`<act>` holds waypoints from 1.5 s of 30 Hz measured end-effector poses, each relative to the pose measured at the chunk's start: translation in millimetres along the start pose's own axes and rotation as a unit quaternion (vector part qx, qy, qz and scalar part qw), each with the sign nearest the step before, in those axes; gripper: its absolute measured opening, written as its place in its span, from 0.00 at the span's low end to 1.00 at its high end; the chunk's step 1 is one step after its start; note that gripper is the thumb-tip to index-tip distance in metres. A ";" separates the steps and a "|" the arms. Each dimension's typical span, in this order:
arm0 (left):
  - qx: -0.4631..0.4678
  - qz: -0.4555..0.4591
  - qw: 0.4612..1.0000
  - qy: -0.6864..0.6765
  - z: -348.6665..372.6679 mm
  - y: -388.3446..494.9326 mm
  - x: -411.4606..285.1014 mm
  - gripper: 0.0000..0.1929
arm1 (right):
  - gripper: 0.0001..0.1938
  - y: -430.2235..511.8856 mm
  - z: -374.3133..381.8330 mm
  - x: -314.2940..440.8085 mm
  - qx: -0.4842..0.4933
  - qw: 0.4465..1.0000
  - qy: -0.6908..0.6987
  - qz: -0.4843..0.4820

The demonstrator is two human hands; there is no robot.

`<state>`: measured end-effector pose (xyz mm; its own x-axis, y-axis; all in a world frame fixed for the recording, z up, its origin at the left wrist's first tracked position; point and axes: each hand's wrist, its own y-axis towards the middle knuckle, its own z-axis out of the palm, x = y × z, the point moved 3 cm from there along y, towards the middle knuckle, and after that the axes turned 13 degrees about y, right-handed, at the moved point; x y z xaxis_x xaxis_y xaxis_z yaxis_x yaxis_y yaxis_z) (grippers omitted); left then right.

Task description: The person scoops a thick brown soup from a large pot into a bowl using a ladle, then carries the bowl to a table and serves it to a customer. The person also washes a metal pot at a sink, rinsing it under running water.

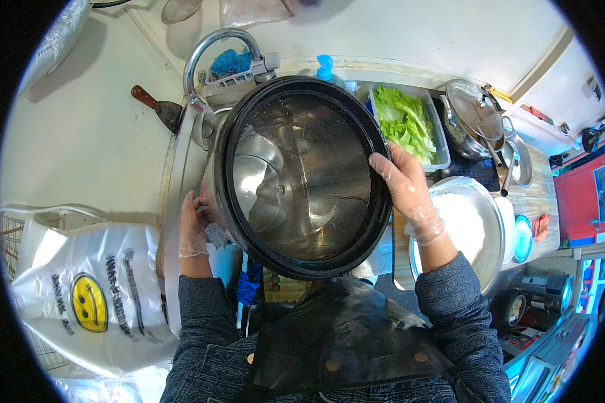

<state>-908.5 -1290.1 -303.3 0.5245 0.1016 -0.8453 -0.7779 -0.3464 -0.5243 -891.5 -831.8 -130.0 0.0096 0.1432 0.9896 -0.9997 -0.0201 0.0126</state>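
A large round metal pot (302, 191) with a wide black rim is tilted up in front of me, its shiny inside facing my view. Some clear liquid seems to lie at its bottom. My right hand (402, 179), in a clear plastic glove, grips the rim on the right, thumb over the edge. On the other side my left hand (195, 226), gloved too, is against the pot's outer wall; its fingertips are partly hidden behind the pot. The chrome faucet (222, 38) arches just beyond the pot's upper left.
Right of the pot are a plastic container of lettuce (442, 151), a lidded steel pot (466, 113) and a steel bowl of white rice or flour (459, 226). A scraper (159, 108) leans at the left wall, above a printed plastic bag (93, 302). A blue pump bottle (325, 65) stands behind.
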 end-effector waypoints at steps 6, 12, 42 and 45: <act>0.010 0.000 1.000 0.012 2.6 -5.1 -2.8 0.28 | 0.12 5.0 -1.9 -4.7 0.004 1.000 -0.010 0.005; -0.009 -0.027 1.000 0.009 0.9 -7.7 -2.8 0.26 | 0.12 6.9 -2.7 -6.8 0.004 1.000 0.014 -0.002; -0.098 0.035 0.995 0.009 -0.5 -13.7 -8.1 0.23 | 0.14 16.6 -15.5 -21.5 0.008 1.000 -0.008 0.007; -0.046 0.052 0.998 0.009 4.9 -22.4 -13.8 0.22 | 0.14 16.9 -15.0 -23.3 0.010 1.000 0.006 0.007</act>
<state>-900.1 -1279.2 -280.4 0.4502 0.0447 -0.8918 -0.7933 -0.4385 -0.4224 -909.0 -820.6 -155.0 -0.0046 0.1548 0.9879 -0.9991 -0.0413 0.0018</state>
